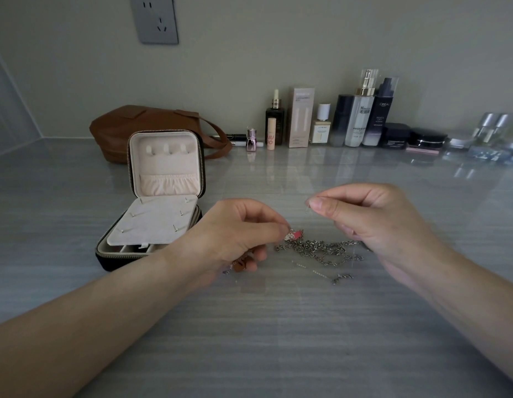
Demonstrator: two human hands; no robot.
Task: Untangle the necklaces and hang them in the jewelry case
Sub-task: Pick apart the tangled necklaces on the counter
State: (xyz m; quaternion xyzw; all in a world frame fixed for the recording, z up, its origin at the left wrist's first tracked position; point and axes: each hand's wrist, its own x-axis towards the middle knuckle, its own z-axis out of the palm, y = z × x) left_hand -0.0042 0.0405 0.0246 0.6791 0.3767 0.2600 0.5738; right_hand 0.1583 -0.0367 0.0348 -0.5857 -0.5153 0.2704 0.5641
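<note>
**Tangle between both hands, case open to the left**

Hands: the left hand [238, 234] is curled. Its thumb and forefinger pinch at the small pink-and-white pendant [294, 234], and its lower fingers are closed round a small brown charm [241, 264]. The right hand [373, 219] is raised a little higher and pinches the end of a very fine silver strand [307, 210] between thumb and forefinger. The strand hangs down from the pinch. Neither hand is spread.

Task's thing: the knot of silver link-chain necklaces [321, 249] lies on the grey streaked surface [278, 340], directly between the hands. Its long axis runs side to side, from the pendant at the left fingertips to under the right palm. One thin chain trails off toward the person and to the right, ending in a small clasp [342, 278]. I cannot tell how many necklaces are in the knot.

Key relation: the knot's left end, at the pendant, is at the left hand, while the right hand holds a free end above it. In my judgement, drawing the hands apart along that side-to-side axis would tighten or loosen the knot, depending on the routing, which is too fine to read.

Destination: the black zip-round jewellery case with cream lining [163, 196] stands open just beyond the left wrist. Its lid is upright and faces the person. The three hooks in the lid [167, 149] are bare, so nothing is hung yet. The left hand is the nearer one to the case.
</note>
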